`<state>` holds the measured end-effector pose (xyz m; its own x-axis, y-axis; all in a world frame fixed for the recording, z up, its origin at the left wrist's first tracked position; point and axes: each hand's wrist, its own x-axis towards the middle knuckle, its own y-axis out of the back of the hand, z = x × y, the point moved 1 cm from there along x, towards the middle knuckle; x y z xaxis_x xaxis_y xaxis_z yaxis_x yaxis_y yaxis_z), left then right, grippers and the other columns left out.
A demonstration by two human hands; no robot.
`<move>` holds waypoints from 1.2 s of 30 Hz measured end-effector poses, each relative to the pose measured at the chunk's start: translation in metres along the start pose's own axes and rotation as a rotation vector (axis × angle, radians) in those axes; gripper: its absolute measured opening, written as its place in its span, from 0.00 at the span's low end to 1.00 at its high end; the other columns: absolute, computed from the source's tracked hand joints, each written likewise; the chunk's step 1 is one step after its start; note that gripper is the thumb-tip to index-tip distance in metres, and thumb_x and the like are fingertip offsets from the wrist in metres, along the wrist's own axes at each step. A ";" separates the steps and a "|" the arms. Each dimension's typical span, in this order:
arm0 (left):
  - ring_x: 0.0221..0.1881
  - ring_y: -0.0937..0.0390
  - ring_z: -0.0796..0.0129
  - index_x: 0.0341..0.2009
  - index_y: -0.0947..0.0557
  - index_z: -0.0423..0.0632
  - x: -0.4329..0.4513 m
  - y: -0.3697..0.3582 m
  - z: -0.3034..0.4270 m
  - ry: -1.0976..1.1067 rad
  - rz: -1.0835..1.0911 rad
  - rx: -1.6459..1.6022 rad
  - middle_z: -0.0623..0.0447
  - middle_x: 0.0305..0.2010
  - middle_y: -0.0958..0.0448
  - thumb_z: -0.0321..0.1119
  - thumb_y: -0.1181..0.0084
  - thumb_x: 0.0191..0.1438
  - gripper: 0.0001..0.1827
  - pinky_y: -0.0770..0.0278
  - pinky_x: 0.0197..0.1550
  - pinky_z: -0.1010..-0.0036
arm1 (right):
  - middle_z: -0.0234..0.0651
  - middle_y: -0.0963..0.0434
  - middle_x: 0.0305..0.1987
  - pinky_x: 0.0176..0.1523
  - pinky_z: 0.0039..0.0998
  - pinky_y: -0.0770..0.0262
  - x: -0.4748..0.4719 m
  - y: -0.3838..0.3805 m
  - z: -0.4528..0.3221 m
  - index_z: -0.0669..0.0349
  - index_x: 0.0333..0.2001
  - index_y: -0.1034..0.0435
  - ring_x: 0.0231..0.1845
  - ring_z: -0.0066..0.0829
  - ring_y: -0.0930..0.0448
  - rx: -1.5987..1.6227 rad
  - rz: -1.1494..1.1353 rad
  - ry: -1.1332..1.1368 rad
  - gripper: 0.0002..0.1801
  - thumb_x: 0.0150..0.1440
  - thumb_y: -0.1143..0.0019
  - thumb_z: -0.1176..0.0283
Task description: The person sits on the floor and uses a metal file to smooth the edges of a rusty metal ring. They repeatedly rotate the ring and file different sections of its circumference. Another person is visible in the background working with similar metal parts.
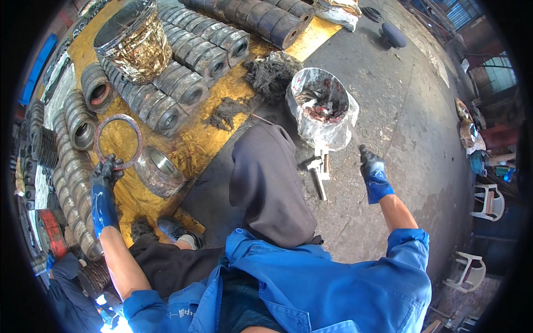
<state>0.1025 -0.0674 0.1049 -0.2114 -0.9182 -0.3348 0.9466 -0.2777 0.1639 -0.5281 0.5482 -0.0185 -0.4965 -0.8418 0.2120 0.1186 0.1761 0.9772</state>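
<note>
My left hand (106, 170), in a black and blue rubber glove, grips a thin, reddish-stained ring (139, 139) by its lower edge and holds it up. Close beside it, a thick metal collar (154, 177) with a bright bore rests on the yellow-stained surface. My right hand (372, 166), gloved alike, is over the grey floor, its fingers bunched; whether something thin is in them I cannot tell. Between my knee and that hand lies a hammer-like metal tool (320, 181). Beyond it stands a container lined with a clear plastic bag (331, 137), holding dark and reddish scraps.
Rows of metal cylinders (156, 106) fill the upper left, with a grimy bucket (143, 56) among them. Dark fibrous waste (270, 77) is heaped near the bag. A round stool (392, 35) stands farther off. Another person (68, 287) is at lower left, near a bright glare.
</note>
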 end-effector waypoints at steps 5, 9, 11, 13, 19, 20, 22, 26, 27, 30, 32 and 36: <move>0.35 0.19 0.64 0.50 0.21 0.41 -0.031 -0.014 0.029 -0.027 0.072 -0.070 0.44 0.41 0.18 0.33 0.43 0.59 0.16 0.19 0.36 0.74 | 0.39 0.19 0.36 0.30 0.30 0.26 0.066 -0.035 -0.012 0.60 0.56 0.31 0.25 0.29 0.24 1.491 -0.111 -1.057 0.23 0.67 0.60 0.57; 0.47 0.22 0.65 0.56 0.26 0.39 -0.019 -0.038 0.018 -0.415 -0.209 0.240 0.46 0.50 0.22 0.30 0.46 0.59 0.20 0.21 0.49 0.73 | 0.39 0.26 0.59 0.53 0.41 0.29 0.045 -0.117 0.048 0.56 0.66 0.42 0.50 0.38 0.25 2.243 -0.112 -0.968 0.39 0.63 0.73 0.39; 0.49 0.23 0.65 0.56 0.28 0.35 -0.036 -0.054 0.043 -0.106 -0.139 -0.076 0.47 0.50 0.22 0.29 0.52 0.62 0.19 0.22 0.52 0.71 | 0.34 0.30 0.60 0.57 0.38 0.36 0.007 -0.132 0.052 0.52 0.67 0.42 0.51 0.34 0.31 2.487 -0.400 -0.424 0.37 0.63 0.70 0.40; 0.49 0.23 0.62 0.55 0.27 0.35 -0.055 -0.033 0.052 -0.241 -0.132 0.004 0.45 0.49 0.22 0.31 0.51 0.62 0.19 0.23 0.52 0.69 | 0.28 0.23 0.47 0.44 0.30 0.34 -0.019 -0.138 0.007 0.45 0.64 0.37 0.34 0.25 0.32 2.246 -0.348 -0.836 0.30 0.64 0.63 0.44; 0.46 0.21 0.57 0.52 0.26 0.34 -0.047 -0.033 0.049 -0.161 -0.184 -0.586 0.39 0.47 0.21 0.32 0.46 0.60 0.18 0.19 0.48 0.65 | 0.23 0.30 0.21 0.21 0.27 0.39 -0.094 -0.117 0.071 0.49 0.54 0.29 0.20 0.21 0.31 2.187 -0.172 -1.101 0.30 0.58 0.52 0.40; 0.45 0.20 0.57 0.52 0.25 0.34 -0.046 -0.038 0.054 -0.163 -0.185 -0.607 0.39 0.47 0.21 0.31 0.46 0.60 0.18 0.19 0.46 0.65 | 0.24 0.28 0.25 0.22 0.26 0.38 -0.083 -0.114 0.066 0.50 0.55 0.30 0.21 0.21 0.31 2.072 0.038 -1.112 0.30 0.58 0.52 0.41; 0.44 0.20 0.57 0.52 0.25 0.35 -0.050 -0.036 0.058 -0.164 -0.169 -0.646 0.38 0.47 0.21 0.31 0.46 0.60 0.18 0.18 0.43 0.66 | 0.25 0.24 0.33 0.23 0.25 0.37 -0.036 -0.099 0.054 0.52 0.56 0.31 0.21 0.19 0.32 2.018 0.337 -1.137 0.30 0.59 0.51 0.43; 0.42 0.20 0.55 0.50 0.24 0.35 -0.044 -0.043 0.065 -0.165 -0.181 -0.745 0.37 0.46 0.22 0.28 0.45 0.59 0.16 0.16 0.40 0.65 | 0.27 0.22 0.45 0.24 0.23 0.34 0.107 -0.017 0.014 0.57 0.57 0.34 0.23 0.17 0.31 1.757 0.288 -0.661 0.28 0.62 0.52 0.49; 0.42 0.20 0.55 0.50 0.24 0.34 -0.044 -0.048 0.067 -0.186 -0.176 -0.730 0.37 0.46 0.22 0.28 0.46 0.59 0.16 0.16 0.40 0.66 | 0.27 0.22 0.45 0.24 0.22 0.33 0.150 0.017 -0.006 0.54 0.56 0.33 0.24 0.17 0.30 1.951 0.151 -0.573 0.26 0.62 0.52 0.50; 0.42 0.20 0.56 0.51 0.25 0.34 -0.051 -0.054 0.077 -0.245 -0.164 -0.653 0.37 0.46 0.21 0.28 0.47 0.60 0.16 0.17 0.40 0.66 | 0.26 0.26 0.31 0.23 0.23 0.36 0.252 0.120 -0.129 0.52 0.47 0.29 0.19 0.18 0.34 2.303 -0.011 -0.502 0.16 0.63 0.50 0.55; 0.43 0.20 0.56 0.52 0.25 0.33 -0.055 -0.052 0.078 -0.294 -0.131 -0.547 0.38 0.45 0.21 0.28 0.47 0.60 0.17 0.17 0.41 0.66 | 0.31 0.24 0.33 0.22 0.25 0.33 0.287 0.159 -0.211 0.56 0.46 0.29 0.19 0.21 0.33 2.267 -0.281 -0.321 0.19 0.58 0.46 0.54; 0.43 0.20 0.57 0.52 0.25 0.33 -0.063 -0.041 0.079 -0.448 -0.102 -0.380 0.38 0.45 0.21 0.31 0.47 0.61 0.18 0.18 0.41 0.66 | 0.42 0.22 0.30 0.19 0.28 0.31 0.306 0.195 -0.366 0.66 0.52 0.33 0.18 0.25 0.29 2.160 -0.677 -0.314 0.28 0.52 0.46 0.58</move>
<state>0.0575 -0.0201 0.1927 -0.3099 -0.9448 0.1060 0.9194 -0.3262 -0.2196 -0.3419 0.1383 0.2321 -0.1515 -0.9540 -0.2588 -0.7505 0.2814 -0.5980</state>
